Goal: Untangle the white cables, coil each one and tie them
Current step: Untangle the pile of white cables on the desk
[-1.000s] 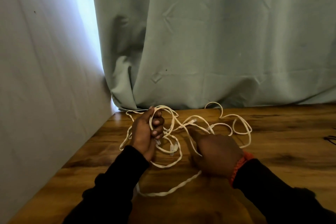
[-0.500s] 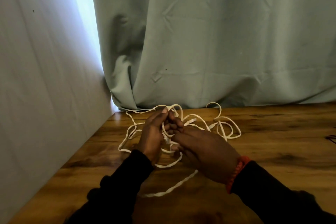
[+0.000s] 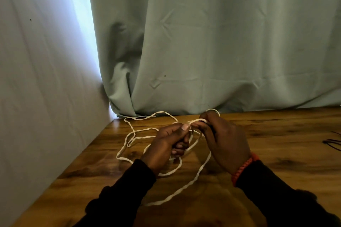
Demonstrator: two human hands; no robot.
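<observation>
A tangle of white cables (image 3: 137,135) lies in loose loops on the wooden table (image 3: 276,153) near the back left corner. My left hand (image 3: 167,145) is closed around a bunch of the strands, thumb pressed on top. My right hand (image 3: 224,140), with an orange band at the wrist, pinches the white cables just to the right of the left thumb, lifted a little above the table. A twisted length of cable (image 3: 184,190) trails from the hands toward me. Part of the tangle is hidden behind both hands.
A pale green curtain (image 3: 212,42) hangs along the table's back edge. A white wall (image 3: 36,97) closes the left side. Thin dark wires (image 3: 332,143) lie at the right edge of the table.
Both hands have come together and lifted the tangle. The loops that lay spread to the right have been drawn in behind my right hand, which moved up and right.
</observation>
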